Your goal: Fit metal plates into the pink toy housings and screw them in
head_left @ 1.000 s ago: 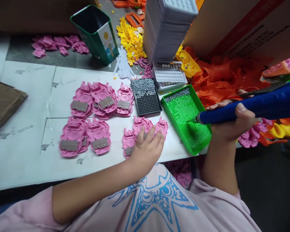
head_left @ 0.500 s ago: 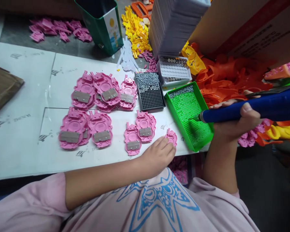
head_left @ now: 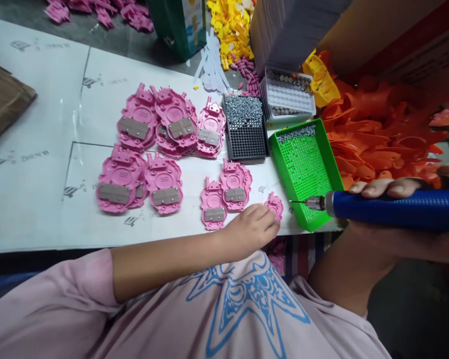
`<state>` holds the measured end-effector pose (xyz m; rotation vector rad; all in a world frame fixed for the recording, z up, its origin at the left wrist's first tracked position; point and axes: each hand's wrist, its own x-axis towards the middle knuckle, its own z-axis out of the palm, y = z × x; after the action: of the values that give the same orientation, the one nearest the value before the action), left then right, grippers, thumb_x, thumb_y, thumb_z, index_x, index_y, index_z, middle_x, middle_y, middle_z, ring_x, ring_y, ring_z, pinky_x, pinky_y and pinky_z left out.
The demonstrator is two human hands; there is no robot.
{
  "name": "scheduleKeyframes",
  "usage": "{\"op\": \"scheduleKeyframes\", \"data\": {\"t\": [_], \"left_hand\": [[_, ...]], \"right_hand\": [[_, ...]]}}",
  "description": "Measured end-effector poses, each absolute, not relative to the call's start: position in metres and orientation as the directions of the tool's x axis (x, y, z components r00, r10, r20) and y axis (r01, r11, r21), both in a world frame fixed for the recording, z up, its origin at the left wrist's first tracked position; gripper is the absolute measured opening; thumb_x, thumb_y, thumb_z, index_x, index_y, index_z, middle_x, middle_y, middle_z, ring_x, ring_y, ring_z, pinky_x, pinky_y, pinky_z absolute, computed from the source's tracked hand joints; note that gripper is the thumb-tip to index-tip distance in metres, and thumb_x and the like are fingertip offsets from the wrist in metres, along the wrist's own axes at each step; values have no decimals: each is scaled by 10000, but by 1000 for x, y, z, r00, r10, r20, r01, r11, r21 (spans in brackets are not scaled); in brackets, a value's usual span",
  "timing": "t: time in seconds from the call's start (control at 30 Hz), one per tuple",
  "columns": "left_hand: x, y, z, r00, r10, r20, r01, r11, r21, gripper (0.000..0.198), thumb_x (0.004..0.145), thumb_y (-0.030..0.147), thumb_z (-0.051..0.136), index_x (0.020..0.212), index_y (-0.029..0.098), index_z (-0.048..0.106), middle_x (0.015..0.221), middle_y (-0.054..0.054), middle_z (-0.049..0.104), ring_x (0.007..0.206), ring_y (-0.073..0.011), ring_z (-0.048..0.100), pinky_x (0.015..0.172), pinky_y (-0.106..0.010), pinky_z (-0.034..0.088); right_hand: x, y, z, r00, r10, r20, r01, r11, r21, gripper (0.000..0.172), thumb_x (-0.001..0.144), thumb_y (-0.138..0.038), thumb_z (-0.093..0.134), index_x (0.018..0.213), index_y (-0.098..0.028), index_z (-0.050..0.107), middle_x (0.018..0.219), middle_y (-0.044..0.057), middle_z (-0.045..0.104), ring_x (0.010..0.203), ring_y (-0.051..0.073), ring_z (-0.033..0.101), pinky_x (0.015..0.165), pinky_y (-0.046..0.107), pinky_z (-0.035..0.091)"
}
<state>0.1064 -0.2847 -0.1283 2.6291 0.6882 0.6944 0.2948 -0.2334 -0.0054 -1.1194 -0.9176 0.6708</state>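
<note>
My right hand [head_left: 392, 219] is wrapped round a blue electric screwdriver [head_left: 389, 207], held nearly level. Its thin bit points left, over the near left rim of a green perforated tray [head_left: 303, 169] with small screws at its far end. Close to the table's front edge, my left hand [head_left: 252, 229] has its fingers curled over a pink plastic casing [head_left: 275, 205], pressing it to the table; part of the casing is hidden. Left of that hand lie two pink casings [head_left: 236, 182] with grey-brown plates screwed on.
More plated pink casings [head_left: 162, 184] lie in overlapping groups to the left. A black perforated tray of screws [head_left: 247, 142] touches the green tray's far left side. Behind stand a white tray of metal cells [head_left: 290, 94], a green bin [head_left: 177, 30] and yellow parts [head_left: 232, 30]; orange parts [head_left: 374, 134] are heaped right.
The screwdriver bit has come up out of the green tray's middle and swung toward its near left rim. My left hand stays on the pink casing. The camera view has shifted slightly.
</note>
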Motion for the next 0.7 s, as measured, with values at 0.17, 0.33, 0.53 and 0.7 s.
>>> {"op": "scheduleKeyframes", "data": {"t": [0.17,0.33,0.53,0.7], "left_hand": [[107,-285,-129,757,531,381,366,-827,426,187,921,183,475,1051,137,600,944,-86,602,939,-200,519,841,-359,454],[108,-285,-129,756,537,374,373,-823,428,197,925,180,468,1066,132,597,975,-96,608,967,-200,517,851,-361,448],[107,-285,-126,772,540,335,383,-816,432,196,929,183,465,1058,135,604,986,-97,615,979,-202,519,863,-357,447],[108,-287,-128,755,549,359,392,-816,424,195,930,184,466,1054,135,609,1012,-97,624,986,-202,528,863,-359,451]], "right_hand": [[287,-246,-18,352,916,194,-75,234,-969,272,613,-403,523,839,-265,585,574,-34,568,489,193,550,511,412,488],[280,-247,-22,323,929,181,-82,218,-973,233,643,-380,531,854,-312,600,599,-43,575,524,187,555,539,403,498],[280,-247,-24,376,913,157,-46,188,-981,190,612,-412,579,766,-305,606,556,-50,539,489,180,532,522,398,476],[270,-253,-21,364,919,154,10,162,-987,321,569,-446,613,877,-365,648,561,-54,555,513,193,526,603,443,491]]}}
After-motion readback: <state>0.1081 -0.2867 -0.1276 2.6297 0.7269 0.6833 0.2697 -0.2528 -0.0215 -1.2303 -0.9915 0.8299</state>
